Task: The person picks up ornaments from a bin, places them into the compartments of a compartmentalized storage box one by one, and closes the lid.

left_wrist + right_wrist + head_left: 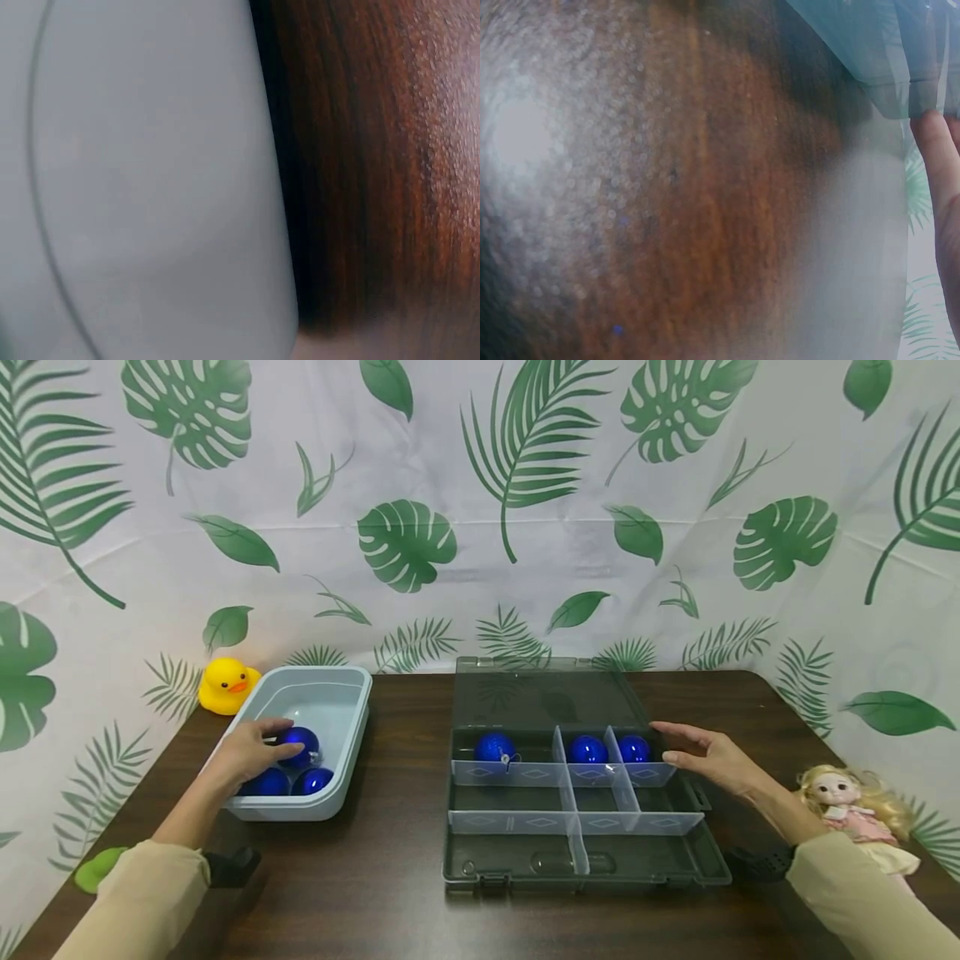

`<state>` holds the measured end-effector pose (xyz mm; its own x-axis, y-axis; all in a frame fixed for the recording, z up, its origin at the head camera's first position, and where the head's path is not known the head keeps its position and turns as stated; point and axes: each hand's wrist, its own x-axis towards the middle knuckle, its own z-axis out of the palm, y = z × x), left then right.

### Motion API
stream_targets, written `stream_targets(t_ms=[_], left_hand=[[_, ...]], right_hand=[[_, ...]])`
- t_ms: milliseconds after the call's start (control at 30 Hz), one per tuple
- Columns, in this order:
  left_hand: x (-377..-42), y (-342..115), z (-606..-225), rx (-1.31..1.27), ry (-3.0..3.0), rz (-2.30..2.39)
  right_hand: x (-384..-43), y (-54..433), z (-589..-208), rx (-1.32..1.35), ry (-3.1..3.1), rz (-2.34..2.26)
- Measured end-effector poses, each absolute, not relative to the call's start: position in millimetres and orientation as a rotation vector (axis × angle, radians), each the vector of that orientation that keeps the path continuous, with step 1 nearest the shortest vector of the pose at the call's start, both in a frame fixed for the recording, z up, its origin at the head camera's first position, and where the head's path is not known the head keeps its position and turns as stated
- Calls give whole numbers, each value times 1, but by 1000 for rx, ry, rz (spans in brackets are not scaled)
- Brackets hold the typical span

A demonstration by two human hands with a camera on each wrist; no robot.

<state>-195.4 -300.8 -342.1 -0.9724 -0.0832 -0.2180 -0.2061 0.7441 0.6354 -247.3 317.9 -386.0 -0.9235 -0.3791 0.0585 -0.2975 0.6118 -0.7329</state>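
Observation:
My left hand (247, 752) reaches into a pale blue plastic basin (358, 727), its thumb and fingers pinching a shiny blue Christmas ball (302, 745). Two more blue balls, one at the front left (266, 782) and one at the front right (312, 781), lie below it. In the middle stands a grey see-through divider box (510, 860), lid (540, 697) folded back. Its back row holds three blue balls: a left one (493, 747) with cap and hook showing, a middle one (588, 749), and a right one (634, 748). My right hand (716, 762) has its straight fingers at the box's right side.
A yellow rubber duck (227, 686) sits behind the basin's left side. A green object (97, 868) lies by the left sleeve, and a blond doll (858, 814) by the right forearm. Leaf-patterned cloth (420, 443) hangs behind the dark wooden table (360, 885).

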Motion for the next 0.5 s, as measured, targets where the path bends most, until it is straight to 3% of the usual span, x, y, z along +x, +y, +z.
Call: stream_targets(t_ms=[200,500], left_hand=[[-194,-297,-332,-231,2806,1058],[-191,-266,-307,-32,2892,1287]], right_hand=[[-247,319,-386,-582,2744,-1193],[-249,320,-387,-586,2741,-1200]])
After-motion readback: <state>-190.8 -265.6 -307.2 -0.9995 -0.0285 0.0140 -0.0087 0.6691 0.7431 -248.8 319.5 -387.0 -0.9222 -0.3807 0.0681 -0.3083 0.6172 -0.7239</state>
